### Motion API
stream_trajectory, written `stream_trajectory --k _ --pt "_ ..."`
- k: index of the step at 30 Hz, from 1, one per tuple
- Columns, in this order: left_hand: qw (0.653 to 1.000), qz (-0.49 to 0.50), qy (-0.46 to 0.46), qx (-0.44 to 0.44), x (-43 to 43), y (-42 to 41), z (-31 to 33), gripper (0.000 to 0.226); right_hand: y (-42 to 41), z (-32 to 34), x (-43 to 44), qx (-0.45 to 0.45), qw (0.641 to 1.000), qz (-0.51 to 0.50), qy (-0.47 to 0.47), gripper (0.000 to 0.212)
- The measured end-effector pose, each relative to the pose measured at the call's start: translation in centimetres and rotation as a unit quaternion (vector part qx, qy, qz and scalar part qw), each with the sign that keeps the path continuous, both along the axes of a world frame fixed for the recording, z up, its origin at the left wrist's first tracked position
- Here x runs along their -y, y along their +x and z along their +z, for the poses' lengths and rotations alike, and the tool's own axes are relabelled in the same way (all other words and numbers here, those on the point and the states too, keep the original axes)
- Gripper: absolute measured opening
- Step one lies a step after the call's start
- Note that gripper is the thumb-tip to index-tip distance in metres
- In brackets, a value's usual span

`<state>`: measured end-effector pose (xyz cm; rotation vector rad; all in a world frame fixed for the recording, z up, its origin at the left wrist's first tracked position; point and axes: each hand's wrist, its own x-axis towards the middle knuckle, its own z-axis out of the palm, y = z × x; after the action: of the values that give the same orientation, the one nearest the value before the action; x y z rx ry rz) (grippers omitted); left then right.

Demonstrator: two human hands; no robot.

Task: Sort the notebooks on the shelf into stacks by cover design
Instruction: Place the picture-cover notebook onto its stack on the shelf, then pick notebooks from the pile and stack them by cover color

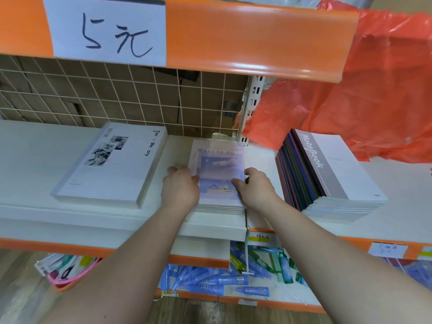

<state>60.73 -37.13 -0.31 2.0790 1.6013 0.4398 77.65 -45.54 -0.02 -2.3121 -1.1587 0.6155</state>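
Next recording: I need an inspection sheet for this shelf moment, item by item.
Surface: white shelf board carrying three notebook stacks.
Job's things: white photo-cover notebook stack at left; pastel sky-picture notebook stack in the middle; grey-cover "NoteBook" stack at right, its coloured spines fanned sideways.
Clutter: red plastic bag hanging over the right rear.
Grippers: left hand grips the pastel stack's left edge, right hand its right edge; thumbs on the cover.
Cables: nothing seen.
Surroundings: orange upper shelf rim with handwritten paper price sign; wire grid behind; blue pen packs below.
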Motion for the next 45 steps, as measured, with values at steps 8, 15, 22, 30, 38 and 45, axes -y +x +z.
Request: stream_trajectory --k 8,15,22,30,38,45 --pt "1.0 0.002 -0.025 0.01 -0.5 -0.4 0.0 0.025 -0.5 -0.3 -0.1 0.012 1.0 -0.007 -0.007 0.033" --pt "1.0 -0.001 -0.025 0.003 -0.6 -0.4 -0.1 0.027 -1.0 -0.3 -0.1 0.01 1.0 -0.006 -0.01 0.037" --pt "0.99 -0.067 0.083 -0.091 0.2 -0.2 3.0 0.031 -1.6 2.8 0.8 0.162 0.983 0.084 -0.006 0.036" --pt "0.941 -0.215 0.134 -0.226 3.3 2.2 5.1 0.066 -1.4 5.2 2.8 0.27 0.937 0.211 -0.065 0.053" --pt "0.935 -0.248 0.198 -0.155 6.5 6.9 9.1 0.058 3.3 9.4 7.0 0.28 0.95 0.139 0.002 0.056" --pt "0.903 -0.327 0.237 -0.149 12.8 16.9 11.0 0.061 13.3 10.5 14.9 0.289 0.957 0.031 -0.005 0.054"
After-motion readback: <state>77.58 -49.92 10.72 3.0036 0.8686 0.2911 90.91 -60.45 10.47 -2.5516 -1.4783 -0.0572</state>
